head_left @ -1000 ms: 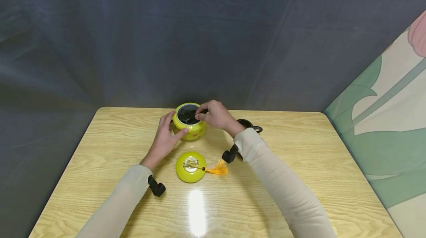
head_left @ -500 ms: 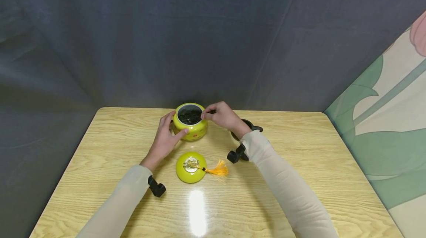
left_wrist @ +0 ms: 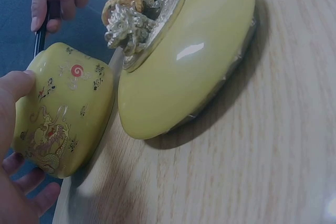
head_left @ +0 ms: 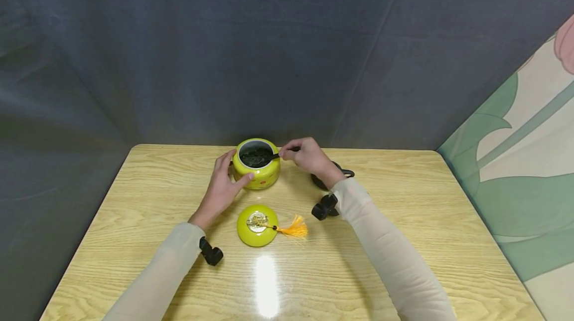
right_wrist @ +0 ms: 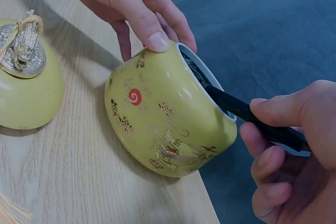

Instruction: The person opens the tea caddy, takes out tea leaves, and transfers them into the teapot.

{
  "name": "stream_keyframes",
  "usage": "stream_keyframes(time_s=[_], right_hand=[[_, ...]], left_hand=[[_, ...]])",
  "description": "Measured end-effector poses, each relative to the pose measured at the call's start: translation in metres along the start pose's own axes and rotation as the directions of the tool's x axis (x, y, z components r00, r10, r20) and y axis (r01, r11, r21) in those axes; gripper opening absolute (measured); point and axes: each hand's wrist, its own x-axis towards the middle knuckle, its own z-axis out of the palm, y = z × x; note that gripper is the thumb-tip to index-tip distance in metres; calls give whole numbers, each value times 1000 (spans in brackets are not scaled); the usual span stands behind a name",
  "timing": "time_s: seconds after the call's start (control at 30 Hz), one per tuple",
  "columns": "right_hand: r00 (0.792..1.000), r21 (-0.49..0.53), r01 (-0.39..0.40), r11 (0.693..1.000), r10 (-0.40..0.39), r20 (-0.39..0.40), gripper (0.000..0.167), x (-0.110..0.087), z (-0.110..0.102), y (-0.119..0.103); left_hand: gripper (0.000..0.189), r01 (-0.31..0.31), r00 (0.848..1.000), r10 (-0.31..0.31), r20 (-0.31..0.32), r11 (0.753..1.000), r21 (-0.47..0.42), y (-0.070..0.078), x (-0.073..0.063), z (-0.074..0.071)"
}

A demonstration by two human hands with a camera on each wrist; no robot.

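A yellow porcelain jar [head_left: 262,179] with painted dragon decoration stands near the table's far edge, its mouth uncovered. Dark, leaf-like contents [head_left: 254,156] lie inside. My left hand [head_left: 221,185] grips the jar from the left, thumb on the near side and fingers round the far side. Between thumb and fingers, my right hand [head_left: 307,156] pinches a slim black handle [right_wrist: 236,106] at the jar's right rim. The handle's far end reaches into the jar, and its tip cannot be made out. Nearer me lies the domed yellow lid [head_left: 246,234] with a metal ornament.
An orange tassel [head_left: 296,227] trails right from the lid. Partly behind my right wrist stands a black cup [head_left: 319,181] with a handle, and another dark round thing [head_left: 333,211] shows below it. A dark curtain [head_left: 287,52] hangs along the table's far edge.
My right hand has drawn back to the right from the jar's mouth, exposing more of the black handle over the rim. The left hand and jar have stayed put.
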Motion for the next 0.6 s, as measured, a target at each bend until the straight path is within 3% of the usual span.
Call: stream_keyframes(time_s=[0.6], right_hand=[[998, 103, -12, 995, 18, -61, 20, -7, -17, 4]], left_hand=[[91, 12, 1000, -12, -4, 1000, 2, -1, 1, -2]])
